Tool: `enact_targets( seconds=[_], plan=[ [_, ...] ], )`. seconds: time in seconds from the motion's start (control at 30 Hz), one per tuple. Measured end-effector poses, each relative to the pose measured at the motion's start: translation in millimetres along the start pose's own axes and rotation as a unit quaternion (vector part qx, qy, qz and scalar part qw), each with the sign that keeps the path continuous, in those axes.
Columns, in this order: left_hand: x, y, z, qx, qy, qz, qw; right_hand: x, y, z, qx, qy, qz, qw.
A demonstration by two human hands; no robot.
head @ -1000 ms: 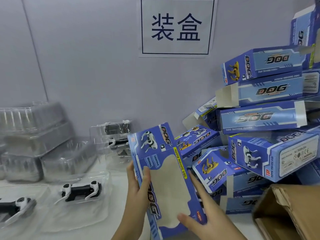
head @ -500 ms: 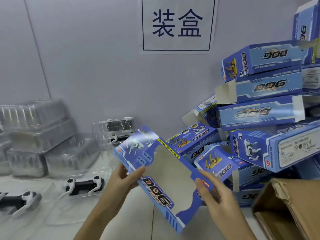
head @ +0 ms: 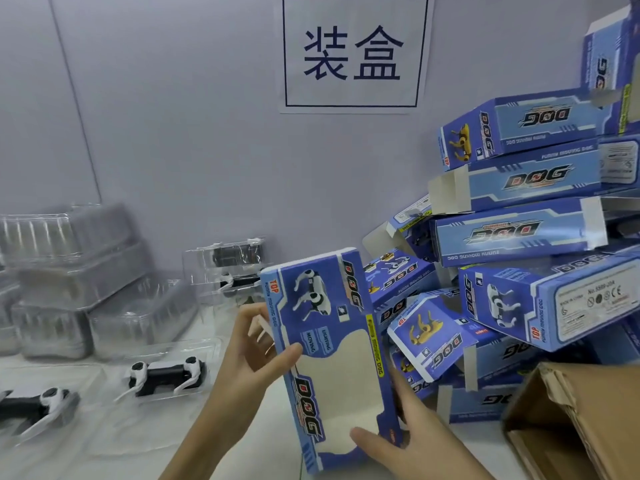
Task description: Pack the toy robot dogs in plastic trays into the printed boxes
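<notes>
Two hands hold one printed box (head: 332,358) upright above the table, its window cut-out facing the camera. The left hand (head: 252,355) grips the box's left edge, thumb across the front and fingers curled behind; the right hand (head: 405,441) clasps the lower right corner, thumb on the front face and fingers round the side.

The box looks only partly squared up, so the likeliest trouble is a crushed window edge or a bent flap if the grip tightens before the walls stand true. The heap of blue boxes (head: 519,271) just to the right leans loosely and could slide if nudged by the right forearm. The toy robot dog in its clear tray (head: 166,375) lies well apart to the left on the table, with a second dog (head: 34,407) further left; thin tray plastic may snag on the box mouth when pushed in.

The white table (head: 156,455) carries stacked clear trays (head: 69,285) at the back left and an open brown carton (head: 581,420) at the lower right. A paper sign (head: 353,53) with two Chinese characters hangs on the pale grey wall (head: 173,116).
</notes>
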State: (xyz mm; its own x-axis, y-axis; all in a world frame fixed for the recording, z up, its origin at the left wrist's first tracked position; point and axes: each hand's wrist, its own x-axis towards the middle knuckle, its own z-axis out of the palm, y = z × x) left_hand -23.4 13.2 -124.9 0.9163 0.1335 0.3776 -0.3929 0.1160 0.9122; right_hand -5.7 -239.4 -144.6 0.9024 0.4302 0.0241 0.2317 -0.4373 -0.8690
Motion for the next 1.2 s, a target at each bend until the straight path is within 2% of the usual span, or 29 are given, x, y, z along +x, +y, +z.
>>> enact_targets(
  seconds=[0.1,0.17,0.43,0.53,0.63,0.67,0.77,0.8,0.83,0.87,0.9,0.93,0.97,1.0,1.1,1.2],
  plan=[
    [-2,0,9,0.014,-0.020,0.018,1.000,3,0,3,-0.032,0.037,0.000,0.999],
    [-3,2,13,0.007,-0.040,0.017,0.999,5,-1,2,0.001,0.056,0.019,0.998],
    [-7,-6,16,0.129,-0.071,-0.088,0.985,4,2,3,0.015,0.106,0.001,0.994],
    [-8,-9,3,0.118,-0.080,-0.132,0.981,4,6,4,0.071,0.074,-0.003,0.995],
    [-6,5,-2,0.150,-0.130,-0.155,0.968,4,7,5,0.110,0.039,0.011,0.993],
    [-3,11,-1,0.167,-0.130,-0.151,0.966,5,8,5,0.111,0.031,0.012,0.993],
    [3,21,-8,0.213,-0.017,-0.138,0.967,9,11,2,0.130,0.025,0.015,0.991],
    [1,24,-16,0.284,0.032,-0.113,0.952,10,13,1,0.140,0.028,0.016,0.990],
    [1,23,-28,0.393,0.081,-0.090,0.912,11,14,0,0.150,0.032,0.018,0.988],
    [-1,18,-43,0.505,0.116,-0.088,0.851,12,15,-1,0.159,0.031,0.019,0.987],
    [-5,16,-56,0.615,0.137,-0.124,0.766,12,16,-1,0.163,0.029,0.020,0.986],
    [-1,12,-60,0.691,0.145,-0.176,0.686,13,17,-1,0.164,0.029,0.021,0.986],
    [-1,9,-62,0.737,0.141,-0.229,0.621,13,18,-2,0.163,0.032,0.021,0.986],
    [-1,5,-60,0.752,0.133,-0.270,0.586,14,19,-2,0.162,0.038,0.020,0.986],
    [-3,-15,-53,0.779,0.099,-0.300,0.542,14,19,-2,0.150,0.042,0.017,0.988],
    [0,-23,-44,0.800,0.110,-0.260,0.529,11,16,-5,0.155,0.040,0.020,0.987]
  ],
)
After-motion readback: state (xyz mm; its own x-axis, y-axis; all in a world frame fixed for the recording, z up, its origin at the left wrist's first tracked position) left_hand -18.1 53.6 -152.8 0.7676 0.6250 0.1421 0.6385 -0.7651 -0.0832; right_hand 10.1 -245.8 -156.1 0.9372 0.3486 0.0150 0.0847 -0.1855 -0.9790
